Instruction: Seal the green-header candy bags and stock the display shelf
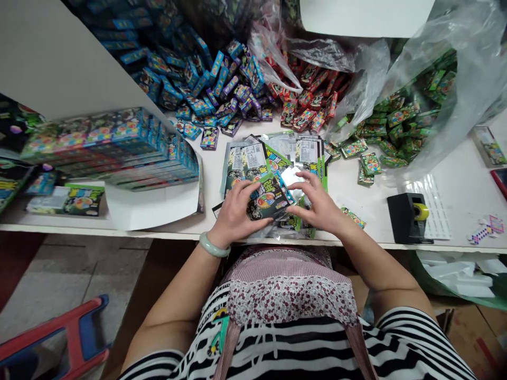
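Note:
Gripped between the thumb and fingers of my left hand (236, 211) is a dark printed packet (266, 199) with green and coloured lettering. My right hand (315, 201) is at the packet's right edge, fingers curved and parted, near a small blue box (285, 189) that partly shows behind it. Whether the right fingertips pinch the box or only touch it is unclear. Underneath lie flat printed pouches (246, 158) in clear plastic, spread over the white table (214, 174).
Blue and purple small boxes (222, 84) pile up at the back, with red boxes (312, 100) beside them. Green boxes (400, 116) spill from a clear plastic bag (463, 100). Stacked boxes in a tray (119, 153) stand left; a tape dispenser (406, 219) stands right.

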### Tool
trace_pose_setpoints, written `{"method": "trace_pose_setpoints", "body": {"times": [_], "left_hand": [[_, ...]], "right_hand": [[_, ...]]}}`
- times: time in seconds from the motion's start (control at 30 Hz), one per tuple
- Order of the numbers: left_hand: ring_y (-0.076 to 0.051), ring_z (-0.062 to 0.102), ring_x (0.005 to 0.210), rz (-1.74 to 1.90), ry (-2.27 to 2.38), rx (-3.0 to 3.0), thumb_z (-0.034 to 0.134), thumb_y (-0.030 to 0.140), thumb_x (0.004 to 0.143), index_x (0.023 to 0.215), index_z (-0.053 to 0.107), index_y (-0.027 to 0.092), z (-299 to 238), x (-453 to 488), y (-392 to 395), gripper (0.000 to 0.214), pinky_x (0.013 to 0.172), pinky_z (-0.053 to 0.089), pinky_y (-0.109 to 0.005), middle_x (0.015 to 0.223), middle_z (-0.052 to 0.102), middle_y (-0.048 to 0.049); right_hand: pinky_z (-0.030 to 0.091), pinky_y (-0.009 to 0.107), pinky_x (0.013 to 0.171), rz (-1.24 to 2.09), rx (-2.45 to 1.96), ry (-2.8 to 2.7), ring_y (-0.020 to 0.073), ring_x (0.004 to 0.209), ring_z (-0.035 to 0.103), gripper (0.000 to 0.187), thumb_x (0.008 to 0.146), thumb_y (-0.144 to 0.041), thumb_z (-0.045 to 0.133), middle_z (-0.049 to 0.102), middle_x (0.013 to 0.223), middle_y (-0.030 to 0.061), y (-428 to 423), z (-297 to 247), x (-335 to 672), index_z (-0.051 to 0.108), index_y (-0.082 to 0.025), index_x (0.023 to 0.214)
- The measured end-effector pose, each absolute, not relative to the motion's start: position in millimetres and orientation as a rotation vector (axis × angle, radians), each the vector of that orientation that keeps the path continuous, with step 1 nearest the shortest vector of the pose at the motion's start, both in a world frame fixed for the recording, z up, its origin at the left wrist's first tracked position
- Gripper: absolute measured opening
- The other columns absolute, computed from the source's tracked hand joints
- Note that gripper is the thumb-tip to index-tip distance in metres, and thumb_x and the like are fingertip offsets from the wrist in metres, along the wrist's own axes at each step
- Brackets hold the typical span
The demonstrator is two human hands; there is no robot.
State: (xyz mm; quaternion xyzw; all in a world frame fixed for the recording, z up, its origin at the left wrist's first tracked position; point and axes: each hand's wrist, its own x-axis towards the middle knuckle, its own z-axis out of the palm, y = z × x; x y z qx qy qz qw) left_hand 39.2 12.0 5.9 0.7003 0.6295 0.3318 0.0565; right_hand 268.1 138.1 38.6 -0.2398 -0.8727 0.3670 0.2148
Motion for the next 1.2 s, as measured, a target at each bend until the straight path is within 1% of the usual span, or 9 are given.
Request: {"method": "trace_pose_setpoints", "body": {"times": [0.13, 0.23, 0.33, 0.43, 0.5, 0.63, 0.77, 1.0, 1.2], "left_hand": [[-0.035, 0.05, 0.127, 1.11, 1.97, 2.102, 0.082, 0.047, 0.071, 0.145, 0.034, 0.023, 6, 55, 15, 0.092, 0.109, 0.043, -0.056, 0.133, 0.049, -0.014], [-0.036, 0.047, 0.131, 1.177, 1.959, 2.051, 0.082, 0.048, 0.072, 0.148, 0.028, 0.023, 7, 71, 14, 0.096, 0.113, 0.04, -0.058, 0.137, 0.047, -0.0148], [-0.034, 0.05, 0.131, 1.267, 1.84, 1.828, 0.078, 0.051, 0.077, 0.148, 0.027, 0.025, 10, 83, 10, 0.091, 0.11, 0.045, -0.056, 0.139, 0.047, -0.0153], [-0.025, 0.062, 0.116, 1.381, 1.645, 1.497, 0.06, 0.044, 0.094, 0.146, 0.028, 0.029, 9, 89, 3, 0.063, 0.094, 0.058, -0.045, 0.129, 0.055, -0.0128], [-0.021, 0.066, 0.105, 1.425, 1.583, 1.369, 0.054, 0.041, 0.097, 0.143, 0.031, 0.03, 4, 91, -3, 0.053, 0.084, 0.06, -0.039, 0.12, 0.059, -0.0103], [-0.02, 0.067, 0.099, 1.453, 1.586, 1.292, 0.059, 0.042, 0.094, 0.141, 0.034, 0.031, -11, 94, -17, 0.055, 0.079, 0.06, -0.036, 0.114, 0.061, -0.0084], [-0.02, 0.067, 0.102, 1.457, 1.566, 1.284, 0.061, 0.045, 0.093, 0.145, 0.032, 0.033, -23, 96, -27, 0.06, 0.08, 0.06, -0.035, 0.115, 0.063, -0.0076], [-0.022, 0.066, 0.109, 1.385, 1.505, 1.31, 0.065, 0.044, 0.091, 0.138, 0.047, 0.031, -24, 87, -29, 0.052, 0.083, 0.061, -0.037, 0.133, 0.06, -0.0095], [-0.019, 0.068, 0.096, 1.286, 1.43, 1.328, 0.07, 0.041, 0.087, 0.126, 0.053, 0.028, -17, 76, -26, 0.045, 0.077, 0.062, -0.034, 0.118, 0.065, -0.0074]], "right_hand": [[0.059, 0.038, 0.085, 1.297, -0.741, -2.263, 0.0252, 0.117, 0.059, 0.041, 0.086, -0.04, 0.069, 0.056, 0.128, 0.0084, 129, 36, 264, 0.053, -0.03, 0.122], [0.056, 0.03, 0.069, 1.462, -0.8, -2.165, 0.0163, 0.087, 0.064, 0.035, 0.086, -0.037, 0.067, 0.065, 0.106, 0.0023, 128, 37, 260, 0.054, -0.029, 0.118], [0.053, 0.028, 0.064, 1.45, -0.834, -2.125, 0.0121, 0.075, 0.062, 0.027, 0.088, -0.031, 0.061, 0.065, 0.096, 0.0001, 132, 43, 261, 0.057, -0.026, 0.114], [0.054, 0.029, 0.067, 1.385, -0.774, -2.188, 0.013, 0.081, 0.063, 0.029, 0.091, -0.028, 0.056, 0.066, 0.104, 0.0019, 135, 48, 264, 0.061, -0.027, 0.119], [0.055, 0.029, 0.068, 1.353, -0.718, -2.276, 0.015, 0.088, 0.064, 0.03, 0.091, -0.029, 0.057, 0.065, 0.11, 0.0032, 134, 50, 265, 0.062, -0.029, 0.12], [0.054, 0.029, 0.067, 1.286, -0.668, -2.369, 0.0174, 0.092, 0.063, 0.024, 0.09, -0.031, 0.062, 0.066, 0.106, 0.0045, 127, 48, 264, 0.066, -0.028, 0.114], [0.054, 0.032, 0.075, 1.283, -0.612, -2.472, 0.0177, 0.093, 0.064, 0.018, 0.092, -0.029, 0.061, 0.066, 0.102, 0.0036, 124, 47, 266, 0.066, -0.028, 0.109], [0.052, 0.034, 0.084, 1.369, -0.549, -2.514, 0.0166, 0.092, 0.063, 0.016, 0.092, -0.029, 0.061, 0.065, 0.101, 0.0031, 127, 40, 269, 0.065, -0.025, 0.108], [0.052, 0.035, 0.086, 1.423, -0.55, -2.481, 0.0179, 0.095, 0.062, 0.013, 0.091, -0.027, 0.061, 0.065, 0.1, 0.004, 123, 34, 267, 0.065, -0.024, 0.103]]}}
